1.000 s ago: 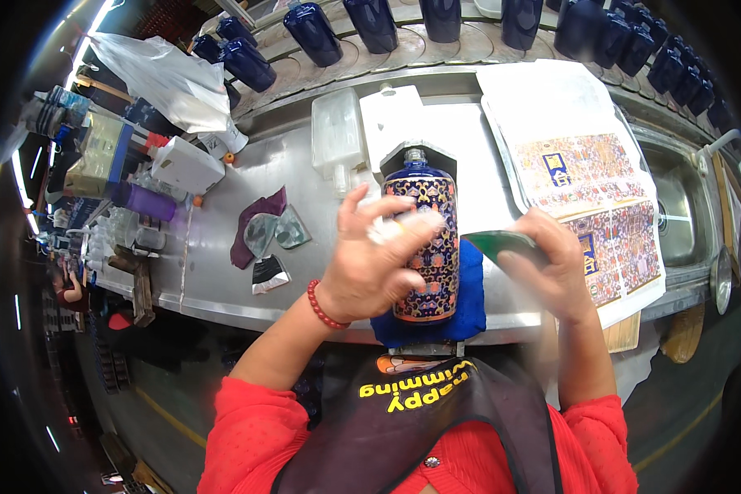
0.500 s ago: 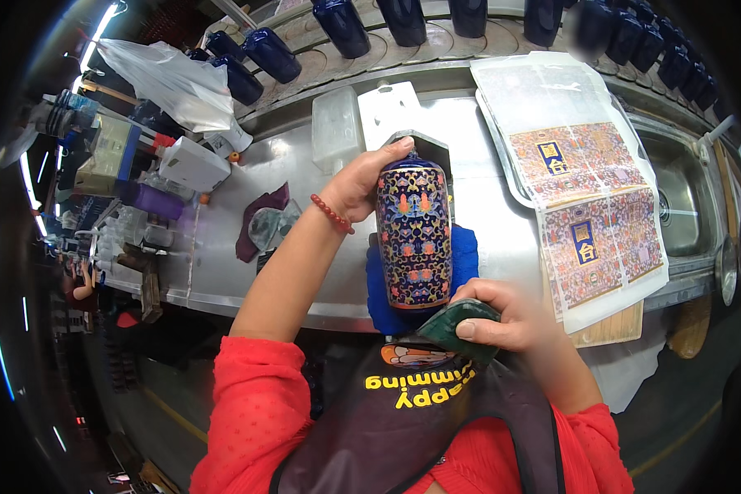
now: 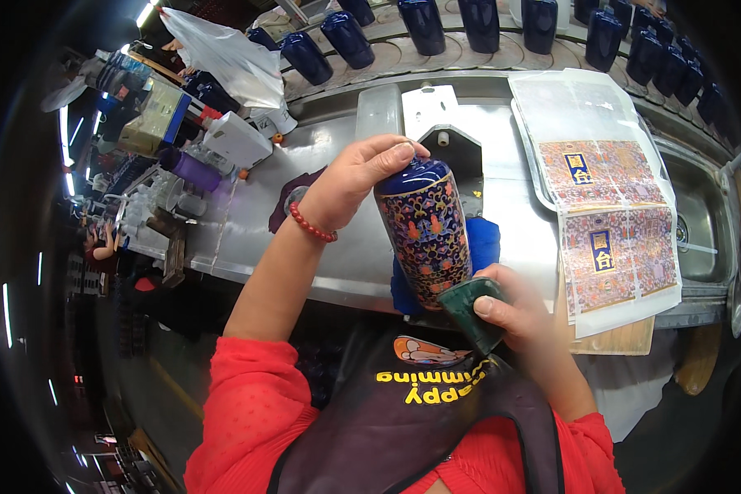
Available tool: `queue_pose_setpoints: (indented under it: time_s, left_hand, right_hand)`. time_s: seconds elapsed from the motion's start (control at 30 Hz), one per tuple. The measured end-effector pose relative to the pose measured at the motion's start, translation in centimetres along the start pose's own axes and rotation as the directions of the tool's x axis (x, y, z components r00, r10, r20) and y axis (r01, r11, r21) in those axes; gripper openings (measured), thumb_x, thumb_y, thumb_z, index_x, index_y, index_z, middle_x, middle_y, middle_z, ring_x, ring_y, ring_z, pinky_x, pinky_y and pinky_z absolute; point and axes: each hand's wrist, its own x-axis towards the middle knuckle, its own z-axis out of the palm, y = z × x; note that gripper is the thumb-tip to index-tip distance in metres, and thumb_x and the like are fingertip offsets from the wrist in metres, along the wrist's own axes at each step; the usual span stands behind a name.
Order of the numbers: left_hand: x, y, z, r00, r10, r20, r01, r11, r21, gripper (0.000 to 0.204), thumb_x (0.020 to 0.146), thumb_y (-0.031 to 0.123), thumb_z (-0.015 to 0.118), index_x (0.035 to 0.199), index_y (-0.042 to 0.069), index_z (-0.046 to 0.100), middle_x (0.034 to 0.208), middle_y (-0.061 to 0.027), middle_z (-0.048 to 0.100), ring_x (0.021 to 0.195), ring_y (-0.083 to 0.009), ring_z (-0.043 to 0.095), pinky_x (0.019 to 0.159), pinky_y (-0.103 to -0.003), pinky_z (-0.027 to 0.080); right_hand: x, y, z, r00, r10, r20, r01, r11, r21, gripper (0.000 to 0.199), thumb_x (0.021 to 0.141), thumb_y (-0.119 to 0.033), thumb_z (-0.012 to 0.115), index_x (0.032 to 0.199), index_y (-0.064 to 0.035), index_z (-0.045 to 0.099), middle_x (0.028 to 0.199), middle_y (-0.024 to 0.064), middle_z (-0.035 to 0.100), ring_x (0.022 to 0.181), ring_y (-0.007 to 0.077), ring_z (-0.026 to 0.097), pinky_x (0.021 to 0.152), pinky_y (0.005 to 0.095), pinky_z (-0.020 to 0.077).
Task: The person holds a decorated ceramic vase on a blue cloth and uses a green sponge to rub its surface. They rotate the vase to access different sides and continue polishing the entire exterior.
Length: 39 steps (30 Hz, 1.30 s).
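My left hand [image 3: 361,183], with a red bead bracelet at its wrist, is closed on the top of a dark blue bottle [image 3: 426,239]. A colourful floral pattern covers the bottle's body; its shoulder is plain glossy blue. The bottle leans, with its base toward my right hand. In my right hand [image 3: 514,309] is a flat dark green scraper [image 3: 473,311], pinched between thumb and fingers, its edge against or very close to the bottle's lower end. A blue cloth [image 3: 484,247] lies under and beside the bottle on the metal counter [image 3: 346,263].
Patterned decal sheets [image 3: 626,255] lie at the right, beside a sink [image 3: 700,222]. Plain blue bottles [image 3: 420,25] stand along a curved conveyor [image 3: 387,70] at the back. A dark maroon cloth [image 3: 286,204] and a purple bottle [image 3: 191,169] are at the left.
The bottle has tilted, and more of its blue shoulder shows. My left hand now grips over its top. The scraper stays at the lower end, turned slightly. The whole view has shifted.
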Motion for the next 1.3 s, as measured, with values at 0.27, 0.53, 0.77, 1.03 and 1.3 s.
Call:
queue_pose_setpoints:
  time_s: [0.27, 0.53, 0.77, 1.03, 1.3]
  left_hand:
    - [-3.5, 0.8, 0.3, 0.987, 0.123, -0.098, -0.101, 0.973, 0.206, 0.037, 0.101, 0.033, 0.063, 0.121, 0.003, 0.069, 0.107, -0.0051, 0.07, 0.101, -0.0115, 0.065, 0.093, -0.028, 0.05]
    - [-4.5, 1.3, 0.8, 0.982, 0.145, -0.117, -0.119, 0.971, 0.208, 0.029, 0.101, 0.024, 0.064, 0.12, 0.003, 0.067, 0.106, -0.0032, 0.069, 0.097, -0.0084, 0.063, 0.088, -0.024, 0.05]
    - [-5.1, 1.5, 0.9, 0.976, 0.187, -0.107, -0.163, 0.965, 0.206, 0.025, 0.099, 0.025, 0.067, 0.111, 0.002, 0.07, 0.105, -0.004, 0.066, 0.1, -0.011, 0.061, 0.089, -0.027, 0.049]
    - [-6.0, 1.5, 0.4, 0.977, 0.193, -0.094, -0.17, 0.964, 0.206, 0.024, 0.098, 0.021, 0.068, 0.113, 0.003, 0.069, 0.106, -0.0019, 0.066, 0.099, -0.0093, 0.06, 0.089, -0.025, 0.048]
    - [-6.1, 1.4, -0.5, 0.969, 0.247, -0.003, -0.239, 0.94, 0.243, 0.027, 0.101, 0.023, 0.064, 0.117, 0.002, 0.067, 0.109, -0.0027, 0.061, 0.1, -0.0099, 0.057, 0.089, -0.025, 0.047]
  right_hand:
    - [-1.1, -2.5, 0.4, 0.982, -0.168, -0.088, 0.138, 0.953, -0.271, 0.03, 0.098, -0.013, 0.066, 0.124, 0.0001, 0.06, 0.106, 0.0075, 0.068, 0.093, 0.0123, 0.063, 0.082, 0.0268, 0.0513]
    - [3.3, -3.3, 4.1, 0.588, -0.598, 0.544, 0.445, -0.323, -0.836, 0.057, 0.081, -0.001, 0.068, 0.136, -0.0144, 0.061, 0.144, 0.0181, 0.053, 0.118, 0.036, 0.054, 0.097, 0.0422, 0.0494]
    - [3.9, -2.6, 6.4, 0.656, -0.557, 0.509, 0.342, -0.382, -0.859, 0.056, 0.078, -0.005, 0.067, 0.132, -0.0191, 0.067, 0.156, 0.0162, 0.042, 0.129, 0.0368, 0.046, 0.108, 0.0459, 0.0416]
    - [3.6, -2.2, 4.0, 0.577, -0.795, 0.188, 0.522, 0.181, -0.834, 0.05, 0.088, -0.003, 0.069, 0.136, -0.0077, 0.059, 0.126, 0.022, 0.062, 0.109, 0.0386, 0.064, 0.093, 0.0424, 0.0529]
    - [5.4, -2.8, 2.7, 0.723, -0.664, 0.193, 0.561, 0.401, -0.724, 0.029, 0.093, -0.012, 0.067, 0.12, -0.0021, 0.062, 0.099, 0.0174, 0.07, 0.087, 0.0281, 0.072, 0.077, 0.0339, 0.0557]
